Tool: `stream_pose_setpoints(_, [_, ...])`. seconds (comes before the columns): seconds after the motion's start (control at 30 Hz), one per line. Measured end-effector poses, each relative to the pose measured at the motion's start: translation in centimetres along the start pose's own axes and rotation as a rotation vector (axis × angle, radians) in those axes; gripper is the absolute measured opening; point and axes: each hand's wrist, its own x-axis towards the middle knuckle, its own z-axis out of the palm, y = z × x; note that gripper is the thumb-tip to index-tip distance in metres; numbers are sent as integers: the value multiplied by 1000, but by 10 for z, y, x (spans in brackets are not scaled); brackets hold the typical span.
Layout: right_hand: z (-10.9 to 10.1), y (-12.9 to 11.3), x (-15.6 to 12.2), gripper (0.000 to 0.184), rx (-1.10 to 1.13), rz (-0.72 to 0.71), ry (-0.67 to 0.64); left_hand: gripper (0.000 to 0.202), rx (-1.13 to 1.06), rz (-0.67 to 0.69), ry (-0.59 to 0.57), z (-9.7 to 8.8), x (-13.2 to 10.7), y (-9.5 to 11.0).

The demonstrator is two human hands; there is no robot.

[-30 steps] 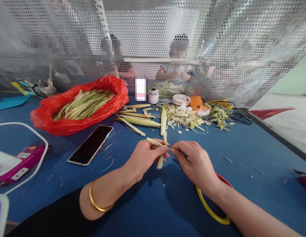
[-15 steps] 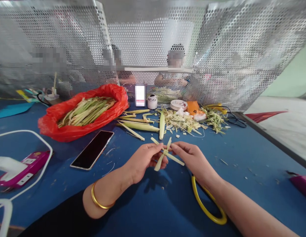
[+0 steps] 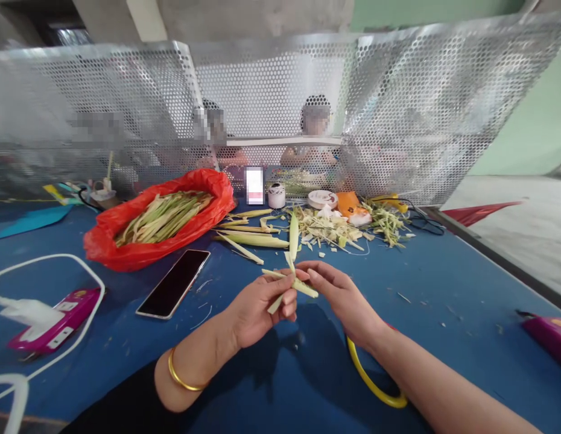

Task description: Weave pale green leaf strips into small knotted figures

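In front of me my left hand (image 3: 257, 306) pinches a small cross of pale green leaf strips (image 3: 306, 288), knotted in the middle, its ends sticking out several ways. My right hand (image 3: 346, 295) is closed at the cross's far right side, thumb and fingertips together on it. The fingers partly hide the knot. Just beyond the hands, a broad pale leaf piece (image 3: 294, 236) stands on end among the scraps. More long leaf strips (image 3: 257, 240) lie to its left.
A red plastic bag (image 3: 104, 238) of leaf strips and a phone (image 3: 174, 283) lie left. Leaf scraps (image 3: 328, 226), a white jar (image 3: 276, 196) and a round tin (image 3: 323, 199) sit at the back. A magenta power strip (image 3: 79, 304) and a yellow cutter-like handle (image 3: 371, 386) are near me. Two people sit behind the perforated screen.
The view has tipped up slightly. The cross has turned and tilted in my left hand, and its right-hand strip end now points more level. Both hands keep hold of it.
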Motion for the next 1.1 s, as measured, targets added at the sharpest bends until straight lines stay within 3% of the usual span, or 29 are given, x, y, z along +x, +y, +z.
stream_pose_setpoints(0.07, [2, -2, -2, 27, 6, 3, -136, 22, -91, 7, -13, -2, -3, 1])
stream_pose_setpoints(0.13, [3, -1, -5, 22, -37, -15, -181, 23, -130, 6, -10, -4, -6, 0])
stream_pose_setpoints(0.3, [2, 2, -10, 15, -385, -162, -52, 27, -101, -37, 31, -8, -10, -6])
stream_pose_setpoints(0.43, [-2, -3, -12, 16, -747, -476, -10, 25, -158, -17, 65, -7, -9, -8])
stream_pose_setpoints(0.5, [-3, -7, -12, 17, -824, -566, 12, 24, -201, 25, 64, -5, -9, -8])
stream_pose_setpoints(0.57, [-5, -10, -11, 16, -734, -460, -1, 22, -211, 59, 61, -6, -8, -8])
stream_pose_setpoints(0.7, [-7, -11, -7, 19, -241, 59, -192, 21, -156, 62, -16, -10, -7, -8])
stream_pose_setpoints(0.77, [-7, -11, -6, 21, -174, 125, -231, 20, -155, 26, -37, -11, -7, -7])
stream_pose_setpoints(0.83, [-6, -9, -7, 15, -312, -3, -176, 19, -206, 7, -16, -12, -7, -6])
stream_pose_setpoints(1.0, [-4, 1, -13, 7, -941, -609, -6, 19, -298, -36, 20, -8, -9, -7])
stream_pose_setpoints(1.1, [-5, 5, -16, 20, -1249, -865, -1, 20, -290, -51, 44, -5, -9, -9])
